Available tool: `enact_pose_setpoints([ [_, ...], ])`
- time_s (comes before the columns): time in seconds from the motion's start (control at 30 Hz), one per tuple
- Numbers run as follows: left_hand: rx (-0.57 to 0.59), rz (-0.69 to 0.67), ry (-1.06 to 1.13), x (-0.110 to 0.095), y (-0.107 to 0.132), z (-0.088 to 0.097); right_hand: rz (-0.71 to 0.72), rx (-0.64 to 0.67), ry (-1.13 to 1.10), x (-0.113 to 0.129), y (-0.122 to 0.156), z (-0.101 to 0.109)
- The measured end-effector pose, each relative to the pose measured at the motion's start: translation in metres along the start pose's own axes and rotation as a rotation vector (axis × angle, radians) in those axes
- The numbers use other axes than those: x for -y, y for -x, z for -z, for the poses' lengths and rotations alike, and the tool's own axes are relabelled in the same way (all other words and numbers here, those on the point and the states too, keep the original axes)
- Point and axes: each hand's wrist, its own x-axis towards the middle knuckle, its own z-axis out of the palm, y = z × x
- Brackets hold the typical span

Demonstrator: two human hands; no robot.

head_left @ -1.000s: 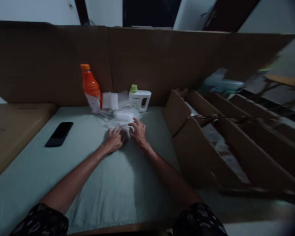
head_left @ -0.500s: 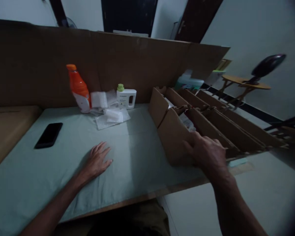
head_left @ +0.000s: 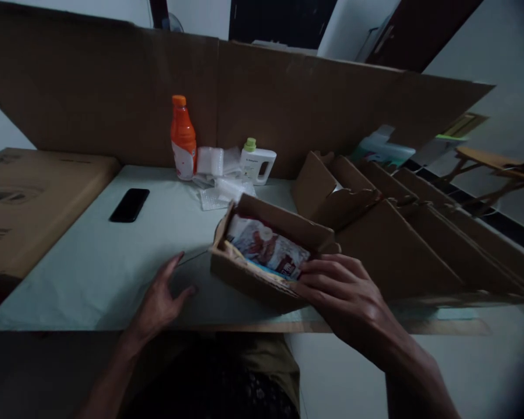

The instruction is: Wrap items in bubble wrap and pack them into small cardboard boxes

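An open cardboard box [head_left: 248, 279] sits tilted near the table's front edge, its opening turned partly toward me. Inside lie a printed food packet [head_left: 268, 247] and some blue and yellow packaging [head_left: 262, 269]. My right hand [head_left: 340, 285] grips the box's right end, fingers over its rim. To the left of the box, above the cloth, my left hand [head_left: 159, 299] has thumb and fingers apart and holds nothing. A small gap separates it from the box.
More cardboard boxes [head_left: 388, 244] stand in rows at the right. Behind are an orange bottle [head_left: 183, 139], bubble wrap [head_left: 212, 160] and a white jug [head_left: 255, 166] against a cardboard wall [head_left: 288, 87]. A phone [head_left: 130, 205] and a large carton [head_left: 48, 198] are at left.
My right hand has pulled the box out of its row, leftward and toward me, tilting it. My left hand has drawn back toward the table's front edge. The view has swung left.
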Motion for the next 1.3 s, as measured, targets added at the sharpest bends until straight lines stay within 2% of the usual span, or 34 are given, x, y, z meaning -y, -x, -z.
enact_pose_setpoints([
  [0.1, 0.058, 0.065, 0.067, -0.005, 0.009, 0.004, -0.121, -0.186, 0.059, -0.002, 0.022, 0.001],
  [0.2, 0.148, 0.071, 0.151, -0.012, 0.015, 0.001, -0.347, -0.286, 0.030, -0.010, 0.051, -0.016],
  [0.33, 0.214, 0.094, 0.217, -0.025, 0.018, -0.012, -0.480, -0.145, -0.165, -0.015, 0.078, -0.071],
  [0.43, 0.214, 0.164, 0.220, -0.028, 0.015, -0.023, -0.519, -0.051, -0.323, -0.016, 0.075, -0.115],
  [0.57, 0.244, 0.225, 0.220, -0.010, -0.004, -0.021, -0.508, -0.069, -0.437, -0.015, 0.034, -0.148],
  [0.6, 0.209, 0.228, 0.220, -0.003, -0.011, -0.017, -0.485, -0.071, -0.457, -0.015, 0.020, -0.152],
  [0.7, -0.026, 0.239, 0.240, 0.020, -0.031, -0.004, -0.400, -0.038, -0.507, -0.023, -0.018, -0.159],
  [0.77, -0.127, 0.254, 0.255, 0.032, -0.038, 0.000, -0.326, 0.038, -0.538, -0.039, -0.033, -0.157],
  [0.87, -0.107, 0.267, 0.258, 0.041, -0.035, -0.005, -0.234, 0.216, -0.542, -0.078, -0.042, -0.144],
  [0.93, -0.131, 0.254, 0.248, 0.042, -0.028, -0.014, -0.254, 0.248, -0.476, -0.108, -0.053, -0.136],
  [1.03, -0.185, 0.225, 0.202, 0.037, -0.019, -0.027, -0.314, 0.181, -0.291, -0.146, -0.093, -0.141],
  [1.1, -0.192, 0.227, 0.158, 0.035, -0.017, -0.031, -0.315, 0.166, -0.216, -0.162, -0.132, -0.158],
  [1.2, -0.190, 0.237, 0.081, 0.038, -0.015, -0.031, -0.363, 0.108, -0.267, -0.175, -0.184, -0.191],
  [1.3, -0.188, 0.243, 0.027, 0.043, -0.013, -0.029, -0.470, -0.020, -0.321, -0.186, -0.201, -0.207],
])
